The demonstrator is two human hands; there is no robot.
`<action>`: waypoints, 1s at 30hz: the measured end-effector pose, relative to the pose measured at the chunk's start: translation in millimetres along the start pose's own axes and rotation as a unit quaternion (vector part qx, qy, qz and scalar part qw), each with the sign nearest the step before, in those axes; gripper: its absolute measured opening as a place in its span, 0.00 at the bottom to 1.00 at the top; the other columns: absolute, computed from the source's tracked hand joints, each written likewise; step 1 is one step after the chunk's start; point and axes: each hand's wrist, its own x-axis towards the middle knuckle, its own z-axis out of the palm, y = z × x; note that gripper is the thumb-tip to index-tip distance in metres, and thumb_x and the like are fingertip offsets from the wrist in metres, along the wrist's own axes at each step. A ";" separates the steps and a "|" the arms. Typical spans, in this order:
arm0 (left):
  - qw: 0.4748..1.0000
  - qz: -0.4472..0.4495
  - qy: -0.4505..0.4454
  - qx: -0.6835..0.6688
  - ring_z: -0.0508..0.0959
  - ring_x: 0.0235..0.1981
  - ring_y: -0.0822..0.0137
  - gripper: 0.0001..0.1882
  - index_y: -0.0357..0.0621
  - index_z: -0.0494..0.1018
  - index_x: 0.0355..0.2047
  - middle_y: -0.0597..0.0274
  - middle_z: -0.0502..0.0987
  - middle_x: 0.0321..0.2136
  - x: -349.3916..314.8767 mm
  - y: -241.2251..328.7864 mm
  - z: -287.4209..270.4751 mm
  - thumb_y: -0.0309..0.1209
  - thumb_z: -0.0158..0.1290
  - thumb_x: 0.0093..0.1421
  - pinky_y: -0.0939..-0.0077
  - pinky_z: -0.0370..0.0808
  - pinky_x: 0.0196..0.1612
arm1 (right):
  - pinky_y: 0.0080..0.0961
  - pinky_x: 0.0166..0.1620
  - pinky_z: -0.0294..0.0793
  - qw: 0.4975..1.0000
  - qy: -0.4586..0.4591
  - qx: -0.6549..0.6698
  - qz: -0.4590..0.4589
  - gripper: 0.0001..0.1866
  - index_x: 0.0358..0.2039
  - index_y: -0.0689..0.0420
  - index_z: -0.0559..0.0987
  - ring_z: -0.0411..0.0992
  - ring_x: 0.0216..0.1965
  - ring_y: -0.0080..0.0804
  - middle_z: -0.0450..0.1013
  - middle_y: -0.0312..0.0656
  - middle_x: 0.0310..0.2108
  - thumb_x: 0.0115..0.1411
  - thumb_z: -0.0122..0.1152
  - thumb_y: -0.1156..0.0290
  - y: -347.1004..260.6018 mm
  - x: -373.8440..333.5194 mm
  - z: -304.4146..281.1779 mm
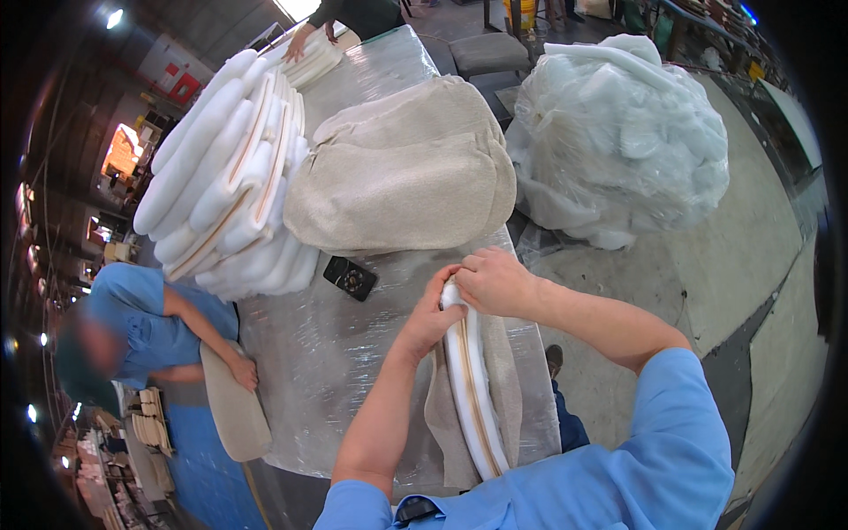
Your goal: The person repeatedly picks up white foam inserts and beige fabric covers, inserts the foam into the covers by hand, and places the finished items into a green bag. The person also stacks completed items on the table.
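White pad [473, 389] gripped at its far end by the left hand [431, 318] and the right hand [496, 281].
It is laid on a beige cover [503, 380] at 5 o'clock on the table [344, 362]; the cover is bordered closely by the table's edge at 3 o'clock. Open tabletop is offered at the pad's 9 o'clock, bounded by a phone [350, 278] at 10 and stacked covers [402, 181] at 11.

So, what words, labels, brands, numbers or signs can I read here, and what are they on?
None can be read.
Black phone on the wrapped table: screen marks too small.
Red-and-white patch at the back: too blurred to tell if it bears writing.
Held white padding: no text visible.
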 end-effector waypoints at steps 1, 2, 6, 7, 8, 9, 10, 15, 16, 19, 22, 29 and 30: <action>1.000 -0.006 0.000 0.003 0.71 0.63 0.64 0.43 0.51 0.59 0.76 0.60 0.71 0.63 0.1 -0.9 0.1 0.26 0.59 0.59 0.68 0.67 0.67 | 0.44 0.44 0.77 1.000 0.014 0.011 0.010 0.07 0.34 0.58 0.84 0.79 0.39 0.46 0.80 0.44 0.34 0.60 0.66 0.67 0.6 0.4 1.8; 1.000 -0.012 0.001 0.006 0.70 0.64 0.64 0.44 0.51 0.59 0.76 0.60 0.70 0.64 -0.1 -1.8 0.3 0.26 0.59 0.58 0.68 0.66 0.68 | 0.44 0.43 0.77 0.999 0.028 0.023 0.020 0.07 0.33 0.58 0.84 0.80 0.39 0.46 0.80 0.44 0.33 0.60 0.66 0.68 0.2 1.2 4.3; 1.000 -0.018 -0.006 0.003 0.70 0.65 0.61 0.46 0.51 0.58 0.77 0.58 0.70 0.64 -0.7 -1.1 0.4 0.27 0.59 0.57 0.65 0.65 0.69 | 0.40 0.40 0.77 0.968 0.113 0.184 0.129 0.06 0.32 0.59 0.83 0.79 0.34 0.44 0.79 0.46 0.31 0.60 0.64 0.71 0.0 -3.8 22.0; 1.000 -0.019 -0.004 0.001 0.70 0.65 0.61 0.47 0.51 0.58 0.77 0.58 0.70 0.64 -1.7 -0.8 -0.3 0.27 0.59 0.57 0.65 0.65 0.69 | 0.39 0.39 0.77 0.947 0.102 0.246 0.180 0.06 0.33 0.60 0.82 0.79 0.33 0.43 0.79 0.46 0.31 0.61 0.64 0.71 -2.3 -4.4 23.5; 1.000 -0.021 -0.002 0.000 0.70 0.65 0.60 0.47 0.51 0.58 0.77 0.58 0.70 0.64 -2.4 -0.5 -0.6 0.28 0.59 0.56 0.64 0.64 0.70 | 0.37 0.38 0.76 0.920 0.090 0.307 0.229 0.06 0.33 0.60 0.82 0.78 0.32 0.42 0.79 0.46 0.30 0.61 0.64 0.71 -4.2 -5.9 24.4; 1.000 -0.021 -0.006 0.001 0.70 0.66 0.60 0.47 0.51 0.58 0.77 0.57 0.70 0.64 -1.9 0.6 0.2 0.28 0.59 0.56 0.64 0.64 0.70 | 0.35 0.37 0.76 0.886 0.081 0.361 0.280 0.06 0.33 0.61 0.81 0.77 0.31 0.40 0.79 0.46 0.30 0.62 0.64 0.71 -3.8 -9.1 25.8; 1.000 -0.020 -0.007 0.000 0.70 0.66 0.60 0.47 0.51 0.58 0.77 0.57 0.70 0.64 -1.7 1.8 0.8 0.28 0.59 0.56 0.64 0.64 0.70 | 0.34 0.37 0.75 0.856 0.072 0.414 0.301 0.07 0.33 0.61 0.81 0.76 0.30 0.39 0.79 0.46 0.30 0.62 0.65 0.71 -0.6 -10.1 28.0; 1.000 -0.011 -0.008 -0.007 0.70 0.66 0.60 0.47 0.52 0.58 0.77 0.57 0.70 0.64 -2.5 0.0 -2.0 0.28 0.60 0.56 0.64 0.63 0.71 | 0.34 0.37 0.75 0.830 0.032 0.494 0.257 0.08 0.33 0.62 0.80 0.77 0.31 0.38 0.79 0.46 0.31 0.64 0.65 0.69 9.7 -11.3 22.3; 1.000 -0.015 -0.004 -0.006 0.69 0.66 0.60 0.47 0.52 0.58 0.77 0.57 0.70 0.64 -3.5 0.7 -3.0 0.28 0.60 0.56 0.64 0.63 0.71 | 0.35 0.37 0.76 0.875 0.032 0.430 0.221 0.09 0.33 0.62 0.80 0.77 0.31 0.40 0.80 0.46 0.30 0.64 0.65 0.69 6.8 -7.6 14.4; 1.000 -0.018 -0.004 0.001 0.70 0.66 0.61 0.47 0.49 0.57 0.78 0.57 0.70 0.65 -3.0 0.0 -2.1 0.28 0.60 0.57 0.65 0.63 0.70 | 0.38 0.37 0.76 0.956 0.043 0.258 0.134 0.09 0.33 0.62 0.80 0.78 0.32 0.44 0.79 0.47 0.30 0.65 0.64 0.68 3.9 -0.8 2.0; 1.000 -0.013 -0.002 0.012 0.70 0.65 0.62 0.47 0.47 0.56 0.78 0.57 0.70 0.65 0.6 -5.0 -1.7 0.28 0.60 0.58 0.66 0.64 0.70 | 0.39 0.36 0.76 0.965 0.041 0.224 0.132 0.09 0.34 0.61 0.80 0.78 0.32 0.45 0.79 0.45 0.31 0.65 0.64 0.68 8.2 6.0 9.2; 1.000 0.004 -0.005 0.013 0.70 0.65 0.62 0.47 0.46 0.56 0.78 0.57 0.70 0.65 3.3 -8.4 -1.0 0.28 0.60 0.58 0.67 0.64 0.70 | 0.30 0.36 0.72 0.672 -0.008 0.645 0.362 0.09 0.39 0.60 0.83 0.71 0.32 0.22 0.76 0.32 0.32 0.69 0.62 0.67 24.9 -3.8 45.0; 1.000 0.001 -0.003 0.015 0.70 0.65 0.62 0.47 0.46 0.56 0.78 0.56 0.70 0.65 2.1 -8.3 -2.0 0.28 0.60 0.58 0.66 0.64 0.70 | 0.29 0.36 0.71 0.641 0.012 0.679 0.358 0.09 0.40 0.60 0.83 0.69 0.32 0.20 0.76 0.30 0.32 0.69 0.62 0.68 22.3 -1.2 46.1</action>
